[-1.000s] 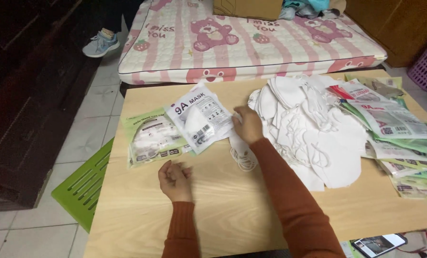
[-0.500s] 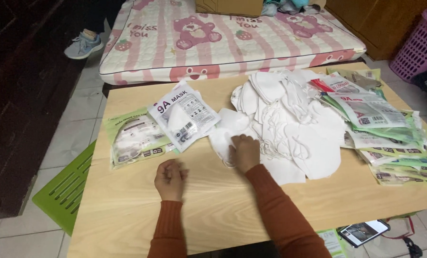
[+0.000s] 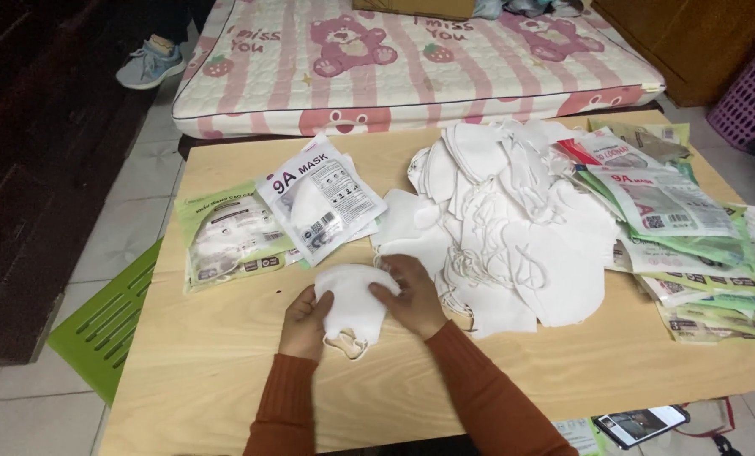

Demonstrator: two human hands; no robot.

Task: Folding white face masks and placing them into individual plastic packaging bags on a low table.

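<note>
A white face mask (image 3: pixel 350 300) with ear loops lies on the wooden table (image 3: pixel 225 371) between both hands. My left hand (image 3: pixel 305 323) grips its left edge and my right hand (image 3: pixel 411 294) holds its right side. Right of my right hand spreads a big heap of loose white masks (image 3: pixel 512 211). Two packed masks lie at the left: a white pouch (image 3: pixel 320 198) resting partly on a green pouch (image 3: pixel 225 236).
A stack of green and white empty pouches (image 3: pixel 690 245) covers the table's right end. A pink bear-print mattress (image 3: pixel 411 59) lies behind the table. A green slatted panel (image 3: pixel 107 321) leans at the left. A phone (image 3: pixel 643 422) rests below the front edge. A sneaker (image 3: pixel 145 63) is at far left.
My right hand pulled one mask from the heap toward the table's front. My left hand, a loose fist before, now grips that mask's left edge.
</note>
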